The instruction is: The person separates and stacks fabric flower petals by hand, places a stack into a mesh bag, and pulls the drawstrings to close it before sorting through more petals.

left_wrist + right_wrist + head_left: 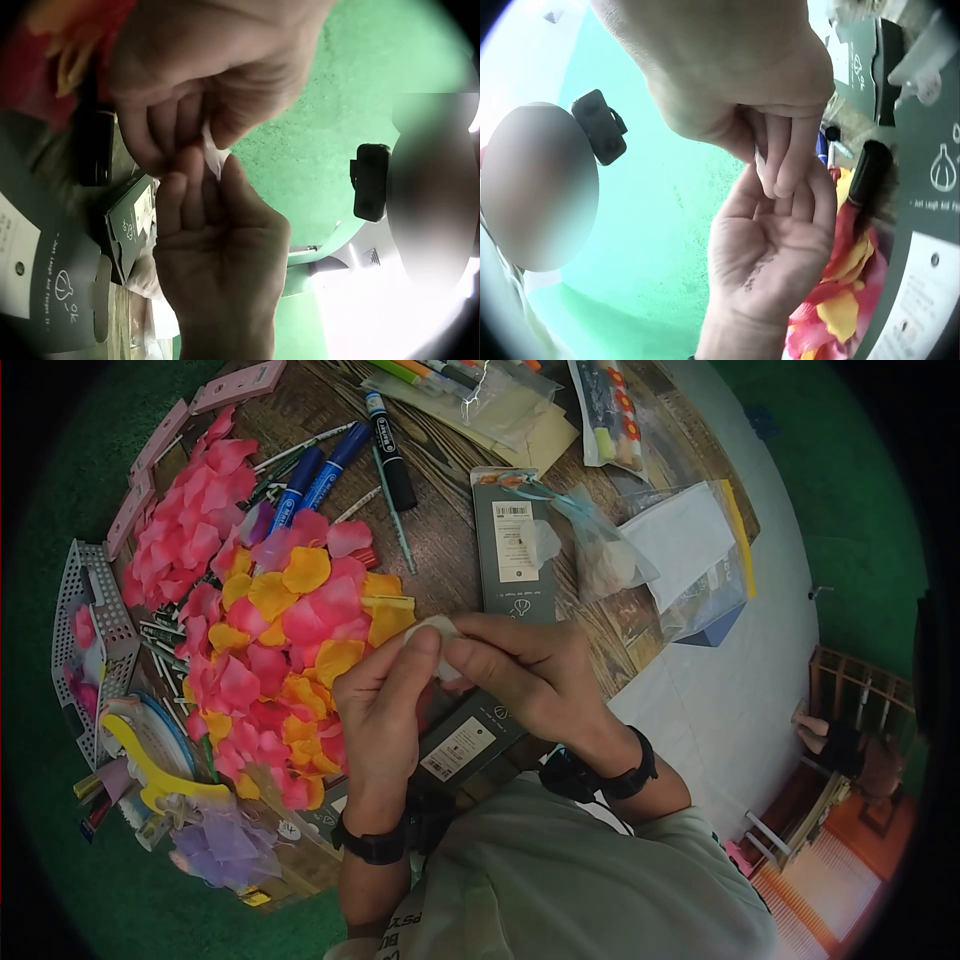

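Both hands meet in front of the body, pinching a small, thin white piece (441, 626) between thumbs and fingers. The left hand (385, 705) holds one side of it, its thumb on top. From the other side the right hand (540, 670) grips it, thumb tip close to the left thumb. In the left wrist view a narrow strip of the white piece (214, 156) shows between the fingertips; the fingers hide most of it. Dark grey printed boxes (515, 585) lie beneath and beyond the hands. A heap of pink and yellow artificial petals (270, 670) spreads beside the left hand.
Blue markers (330, 465) and a black marker (392, 455) lie behind the petals. Clear plastic bags (600, 550) stand at the right, near the table's edge. A white perforated basket (110, 625), a yellow-rimmed item (150, 760) and purple mesh (228, 847) crowd the left edge.
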The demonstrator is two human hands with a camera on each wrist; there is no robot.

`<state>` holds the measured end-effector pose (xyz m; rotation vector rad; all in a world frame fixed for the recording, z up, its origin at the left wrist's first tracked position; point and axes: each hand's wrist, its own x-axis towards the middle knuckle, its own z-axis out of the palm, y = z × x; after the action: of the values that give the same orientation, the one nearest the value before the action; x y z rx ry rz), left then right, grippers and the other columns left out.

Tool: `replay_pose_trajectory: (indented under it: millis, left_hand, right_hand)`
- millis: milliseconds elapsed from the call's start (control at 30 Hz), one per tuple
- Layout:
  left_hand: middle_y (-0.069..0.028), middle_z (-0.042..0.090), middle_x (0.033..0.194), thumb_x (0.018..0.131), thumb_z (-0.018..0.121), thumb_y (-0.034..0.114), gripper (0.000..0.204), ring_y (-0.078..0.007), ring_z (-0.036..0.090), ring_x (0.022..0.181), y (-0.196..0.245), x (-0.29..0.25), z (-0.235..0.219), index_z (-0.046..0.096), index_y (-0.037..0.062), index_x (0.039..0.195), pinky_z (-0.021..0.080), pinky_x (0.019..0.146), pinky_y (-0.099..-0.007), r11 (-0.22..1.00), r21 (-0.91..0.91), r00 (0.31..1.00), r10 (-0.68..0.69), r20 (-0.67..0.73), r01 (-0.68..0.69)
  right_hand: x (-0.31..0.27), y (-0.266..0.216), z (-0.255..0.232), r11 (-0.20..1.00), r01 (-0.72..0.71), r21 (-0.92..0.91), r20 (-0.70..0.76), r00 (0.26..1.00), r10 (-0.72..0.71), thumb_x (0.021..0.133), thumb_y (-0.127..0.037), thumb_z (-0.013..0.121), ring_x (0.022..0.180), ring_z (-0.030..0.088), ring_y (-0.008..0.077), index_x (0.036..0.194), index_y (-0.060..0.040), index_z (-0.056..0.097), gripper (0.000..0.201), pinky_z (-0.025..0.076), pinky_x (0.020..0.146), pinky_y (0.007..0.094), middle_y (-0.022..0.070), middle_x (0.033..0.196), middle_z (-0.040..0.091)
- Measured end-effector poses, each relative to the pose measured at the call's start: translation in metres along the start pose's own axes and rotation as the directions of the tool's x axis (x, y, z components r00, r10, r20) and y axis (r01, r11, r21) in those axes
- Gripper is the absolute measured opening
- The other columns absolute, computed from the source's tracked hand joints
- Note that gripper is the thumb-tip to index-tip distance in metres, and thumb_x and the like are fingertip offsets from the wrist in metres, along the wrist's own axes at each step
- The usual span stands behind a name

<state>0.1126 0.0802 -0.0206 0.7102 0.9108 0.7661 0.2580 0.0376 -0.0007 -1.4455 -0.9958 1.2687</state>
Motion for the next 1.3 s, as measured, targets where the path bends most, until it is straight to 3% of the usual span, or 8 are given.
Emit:
replay_pose_trajectory:
  millis: [67, 133, 233, 533, 667, 733, 833, 1300]
  left_hand:
    - [-0.0078, 0.066, 0.091, 0.090, 0.058, 0.012, 0.024, -0.0097, 0.060, 0.080, 0.001, -0.001, 0.002, 0.063, -0.0071, 0.103, 0.047, 0.073, -0.0219, 0.994, 0.109, 0.992, 0.019, -0.129, -0.005]
    - [-0.0083, 0.066, 0.091, 0.090, 0.058, 0.012, 0.024, -0.0095, 0.059, 0.079, 0.002, -0.001, 0.004, 0.063, -0.0070, 0.103, 0.046, 0.072, -0.0219, 0.995, 0.097, 0.991, 0.045, -0.128, -0.032]
    - [-0.0091, 0.067, 0.090, 0.091, 0.057, 0.013, 0.025, -0.0091, 0.059, 0.079, 0.004, -0.003, 0.002, 0.063, -0.0070, 0.103, 0.045, 0.072, -0.0216, 0.993, 0.100, 0.989, 0.067, -0.130, -0.054]
    - [-0.0092, 0.067, 0.089, 0.091, 0.057, 0.014, 0.025, -0.0102, 0.060, 0.079, 0.006, -0.004, 0.000, 0.063, -0.0069, 0.103, 0.046, 0.073, -0.0217, 0.992, 0.111, 0.987, 0.069, -0.142, -0.053]
    - [-0.0125, 0.065, 0.102, 0.090, 0.057, 0.012, 0.026, -0.0184, 0.062, 0.092, 0.009, -0.004, 0.004, 0.061, -0.0067, 0.107, 0.046, 0.085, -0.0282, 0.997, -0.043, 0.995, 0.057, -0.084, -0.061]
    - [-0.0142, 0.062, 0.109, 0.090, 0.057, 0.011, 0.026, -0.0211, 0.060, 0.099, 0.008, -0.003, 0.010, 0.060, -0.0064, 0.109, 0.044, 0.090, -0.0306, 0.989, -0.109, 0.992, 0.092, -0.085, -0.101]
    - [-0.0165, 0.054, 0.123, 0.092, 0.053, 0.012, 0.030, -0.0248, 0.053, 0.111, 0.002, -0.001, 0.018, 0.055, -0.0068, 0.115, 0.040, 0.097, -0.0354, 0.972, -0.163, 0.985, 0.162, -0.065, -0.171]
    - [-0.0071, 0.064, 0.100, 0.092, 0.056, 0.014, 0.027, -0.0081, 0.055, 0.090, -0.004, -0.010, 0.029, 0.061, -0.0040, 0.111, 0.043, 0.082, -0.0220, 0.926, 0.191, 0.926, 0.352, -0.137, -0.324]
  right_hand:
    - [0.005, -0.005, -0.012, 0.957, 0.092, -0.275, 0.018, 0.996, -0.091, 0.085, -0.003, 0.058, 0.071, 0.066, 0.0194, 0.104, -0.0002, 0.064, 0.020, 0.052, 0.065, 0.0259, 0.0115, 0.083, 0.067]
    - [0.013, -0.007, -0.027, 0.578, 0.198, -0.792, -0.015, 0.940, -0.342, 0.072, 0.005, 0.061, 0.080, 0.064, 0.0294, 0.096, -0.0028, 0.065, 0.025, 0.051, 0.071, 0.0314, 0.0153, 0.094, 0.065]
    - [0.043, 0.007, -0.055, 0.206, 0.337, -0.919, 0.149, 0.778, -0.610, 0.057, 0.004, 0.061, 0.101, 0.056, 0.0345, 0.088, -0.0016, 0.065, 0.031, 0.046, 0.086, 0.0384, 0.0177, 0.112, 0.059]
    - [0.063, 0.011, -0.066, 0.098, 0.383, -0.919, 0.286, 0.815, -0.505, 0.054, 0.001, 0.060, 0.117, 0.046, 0.0319, 0.072, -0.0005, 0.066, 0.018, 0.034, 0.100, 0.0464, 0.0158, 0.120, 0.056]
    - [0.054, 0.002, -0.063, 0.115, 0.343, -0.932, 0.220, 0.789, -0.573, 0.062, 0.002, 0.062, 0.110, 0.053, 0.0310, 0.076, 0.0008, 0.068, 0.014, 0.039, 0.096, 0.0410, 0.0159, 0.115, 0.060]
    - [0.041, -0.002, -0.051, 0.691, 0.200, -0.695, -0.233, 0.846, -0.480, 0.074, 0.000, 0.064, 0.098, 0.061, 0.0247, 0.086, 0.0023, 0.069, 0.013, 0.045, 0.088, 0.0324, 0.0152, 0.109, 0.063]
    - [0.025, -0.012, -0.030, 0.980, 0.041, -0.197, -0.407, 0.906, -0.120, 0.080, -0.005, 0.066, 0.089, 0.062, 0.0170, 0.095, 0.0037, 0.068, 0.018, 0.047, 0.080, 0.0251, 0.0146, 0.105, 0.065]
    - [-0.003, -0.014, 0.001, 0.998, -0.038, 0.052, -0.235, 0.971, 0.049, 0.081, -0.004, 0.064, 0.072, 0.058, 0.0051, 0.100, 0.0029, 0.067, 0.021, 0.042, 0.054, 0.0175, 0.0090, 0.096, 0.067]
